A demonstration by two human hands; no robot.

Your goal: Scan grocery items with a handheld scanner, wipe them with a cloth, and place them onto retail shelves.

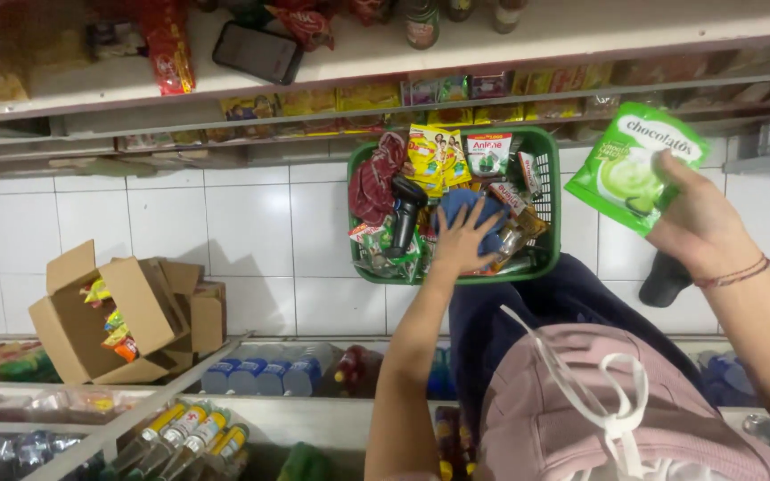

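My right hand (701,227) holds a green drink-mix sachet (632,165) up at the right, near the shelves. My left hand (465,239) reaches down into a green plastic basket (543,191) on the white tiled floor, fingers spread over a blue packet (461,207) among the goods. The basket holds several snack packs, yellow sachets (437,158), a dark red bag (374,181) and a black handheld scanner (404,214).
An open cardboard box (122,312) with small packets stands on the floor at left. Shelves of packets run above, with a phone (258,52) lying on one. Bottles (265,376) fill racks below. My dark shoe (666,281) rests right of the basket.
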